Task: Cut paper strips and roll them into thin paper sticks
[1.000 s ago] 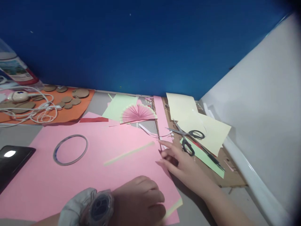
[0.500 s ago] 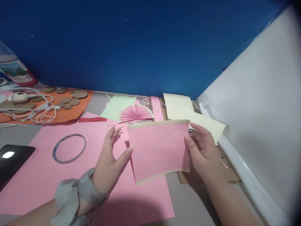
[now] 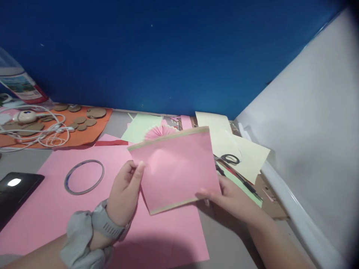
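Observation:
A pink sheet of paper [image 3: 179, 168] with pale yellow-green strips along its top and bottom edges is held up, tilted, above the table. My left hand [image 3: 126, 190] pinches its left edge between thumb and fingers. At the lower right corner, my right hand [image 3: 232, 198] grips it with the thumb in front; the other fingers are partly hidden behind. Beneath lies a large pink sheet [image 3: 56, 209] with a grey ring [image 3: 101, 179] on it. Behind the held paper, a pleated pink paper fan [image 3: 158, 131] is partly covered.
Scissors [image 3: 230, 159] and a black pen [image 3: 252, 189] lie right of the held paper, by cream sheets [image 3: 252, 149]. A phone [image 3: 19, 190], white cables [image 3: 53, 130], cardboard discs [image 3: 96, 112] on orange paper and a bottle [image 3: 22, 84] stand left. Blue and white walls enclose the table.
The pink sheet has shifted left and tilted, its right side higher. My left hand has closed on its left edge; my right hand has slid down to the lower right corner, uncovering the scissors.

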The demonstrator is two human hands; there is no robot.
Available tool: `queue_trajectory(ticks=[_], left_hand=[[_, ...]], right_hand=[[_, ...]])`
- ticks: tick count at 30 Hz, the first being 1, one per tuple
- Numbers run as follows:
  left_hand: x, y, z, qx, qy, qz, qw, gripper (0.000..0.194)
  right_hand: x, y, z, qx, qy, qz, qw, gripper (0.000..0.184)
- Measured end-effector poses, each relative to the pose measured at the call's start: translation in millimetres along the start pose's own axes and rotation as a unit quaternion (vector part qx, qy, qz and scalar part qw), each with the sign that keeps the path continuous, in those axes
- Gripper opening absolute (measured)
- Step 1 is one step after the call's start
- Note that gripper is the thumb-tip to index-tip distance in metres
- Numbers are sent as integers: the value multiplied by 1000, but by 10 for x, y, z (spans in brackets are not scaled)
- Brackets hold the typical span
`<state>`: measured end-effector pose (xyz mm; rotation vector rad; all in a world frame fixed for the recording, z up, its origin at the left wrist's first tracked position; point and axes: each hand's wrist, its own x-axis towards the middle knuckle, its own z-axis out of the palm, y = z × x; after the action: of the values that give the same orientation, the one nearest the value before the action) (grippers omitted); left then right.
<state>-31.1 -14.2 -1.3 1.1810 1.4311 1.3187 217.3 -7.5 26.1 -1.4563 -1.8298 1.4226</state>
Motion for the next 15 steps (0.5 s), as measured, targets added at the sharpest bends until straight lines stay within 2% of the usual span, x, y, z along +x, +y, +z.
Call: queue_trajectory(ticks=[2,4,6,7,8,9,12,15], left_hand=[[-13,1,8,-56,3,23,998,14],[1,-27,-10,-90,-21,42,995,18],[68,-99,-59,-80,-62,75,992,25],[118,-145,-89,-63,-98,113,987,25],[172,-193,-119,-60,-160,142,975,31],[221,-235,-143,-62,-172,149,972,36],[268,-292,-165,-69,-164,145,973,37],[137,-220,-118,-81,-142,126,979,33]], right_hand=[[-21,-49,12,-48,-20,-12,999,21],[-10,-59,29,-76,17,-38,996,23],[27,-26,36,-81,68,-82,991,20],[50,3,34,-79,84,-114,987,19],[73,35,27,-76,91,-147,982,19],[94,68,17,-76,94,-177,977,19],[126,132,-12,-86,99,-209,969,19],[96,119,-8,-76,81,-186,976,17]])
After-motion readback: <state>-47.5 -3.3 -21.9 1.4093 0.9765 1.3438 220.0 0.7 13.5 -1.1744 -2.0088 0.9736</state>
